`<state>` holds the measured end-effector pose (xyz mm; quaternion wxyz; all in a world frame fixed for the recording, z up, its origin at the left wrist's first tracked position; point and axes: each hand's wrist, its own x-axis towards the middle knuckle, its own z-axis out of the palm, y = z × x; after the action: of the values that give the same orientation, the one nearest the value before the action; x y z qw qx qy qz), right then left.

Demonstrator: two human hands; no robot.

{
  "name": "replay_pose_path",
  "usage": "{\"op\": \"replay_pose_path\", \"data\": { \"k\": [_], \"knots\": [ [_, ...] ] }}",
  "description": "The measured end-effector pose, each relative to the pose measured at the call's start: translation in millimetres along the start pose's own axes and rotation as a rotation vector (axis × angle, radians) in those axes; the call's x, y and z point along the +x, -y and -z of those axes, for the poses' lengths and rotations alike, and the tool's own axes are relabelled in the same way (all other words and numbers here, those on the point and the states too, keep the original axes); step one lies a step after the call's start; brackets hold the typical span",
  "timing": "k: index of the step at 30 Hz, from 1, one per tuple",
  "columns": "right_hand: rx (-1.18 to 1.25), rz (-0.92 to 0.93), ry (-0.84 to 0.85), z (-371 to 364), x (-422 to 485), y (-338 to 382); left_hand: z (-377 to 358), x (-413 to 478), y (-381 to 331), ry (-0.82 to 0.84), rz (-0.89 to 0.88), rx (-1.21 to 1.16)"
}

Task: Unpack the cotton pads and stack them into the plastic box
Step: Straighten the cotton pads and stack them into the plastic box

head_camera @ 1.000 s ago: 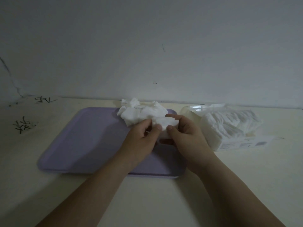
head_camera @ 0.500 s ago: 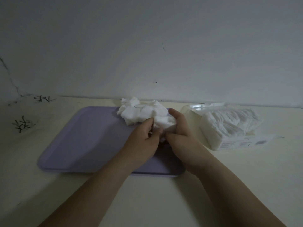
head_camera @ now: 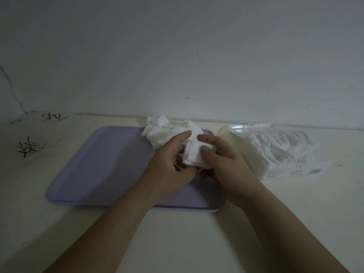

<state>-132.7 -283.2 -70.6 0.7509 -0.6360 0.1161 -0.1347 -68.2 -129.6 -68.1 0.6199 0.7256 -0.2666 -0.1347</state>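
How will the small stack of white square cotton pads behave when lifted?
Probably light: the small stack of white square cotton pads is held by just the fingertips of the left hand and right hand. Likely to slide apart, since its edges sit staggered.

We look down on a pale bench [head_camera: 177,237] set against a grey wall [head_camera: 177,56]. On it lies a lilac tray [head_camera: 102,164], and at the tray's far right corner we see a loose heap of cotton pads [head_camera: 163,133]. Over the tray's right part the two hands meet on a small stack of pads [head_camera: 194,154]: the right hand [head_camera: 224,164] pinches it with the thumb on top, while the left hand [head_camera: 169,166] holds its left side, forefinger stretched along the edge. Just right of the tray, on the bench, lies an opened pack of pads [head_camera: 275,152], its rows fanned out. Near the bench's far left corner we make out black scribbles [head_camera: 27,146]
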Motion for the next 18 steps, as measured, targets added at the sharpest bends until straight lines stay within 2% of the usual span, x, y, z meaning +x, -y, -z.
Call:
{"op": "replay_pose_path", "data": {
  "k": [4, 11, 18],
  "knots": [
    [0.01, 0.049, -0.035, 1.8, 0.3, -2.7, 2.3, 0.0, 2.5, -0.015, -0.003, -0.061],
    [0.005, 0.117, -0.079, 4.3, 1.0, -4.0, 3.3, 2.8, 1.7, -0.013, 0.033, -0.38],
    [0.058, 0.133, -0.054, 4.7, 3.1, -4.5, 2.8, 3.7, 4.6, -0.001, 0.008, -0.319]
  ]
}}
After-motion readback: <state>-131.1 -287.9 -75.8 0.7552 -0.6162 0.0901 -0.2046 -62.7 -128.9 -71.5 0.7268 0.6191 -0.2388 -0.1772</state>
